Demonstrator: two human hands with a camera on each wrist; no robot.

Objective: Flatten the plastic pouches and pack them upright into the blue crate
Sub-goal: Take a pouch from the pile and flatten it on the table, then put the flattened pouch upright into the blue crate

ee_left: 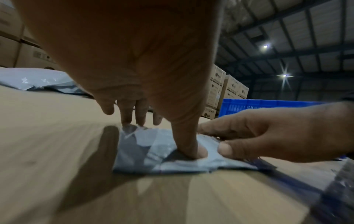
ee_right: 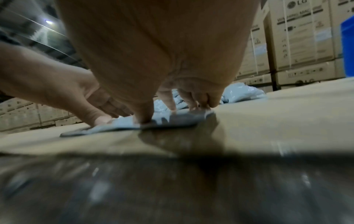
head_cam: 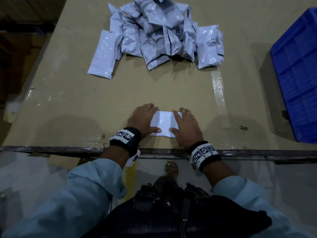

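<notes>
Handling: we judge the pouch (head_cam: 163,123) light, soft and slick; the film dents under our left thumb in the left wrist view, so it should squash flat with little force; it may skate on the cardboard table (head_cam: 68,100) if we push sideways, so we would press straight down
Hold: we would take it by the two short ends, at 9 and 3 o'clock, thumbs on top; for the crate (head_cam: 295,69), pinching one long edge should keep it upright; being floppy, it may sag unless leaned on a wall or a neighbour
Look: pale grey-white glossy plastic, roughly rectangular, with creases and highlights; the near edge looks like a flat seam in the left wrist view; already low, almost flush with the table in the right wrist view
Place: pouch lies at 6 o'clock on the table, near the front edge; pile (head_cam: 159,30) of similar pouches at 12 o'clock, well apart; crate at 3 o'clock; what we see of its floor is bare
Left hand (head_cam: 143,118): fingers spread and straight, palm down on the pouch's left end; thumb pressing the near edge; grasping nothing
Right hand (head_cam: 186,127): likewise splayed flat on the right end; thumb pressing down; grasping nothing
Stage: we judge flattening under way; packing not yet begun
</notes>
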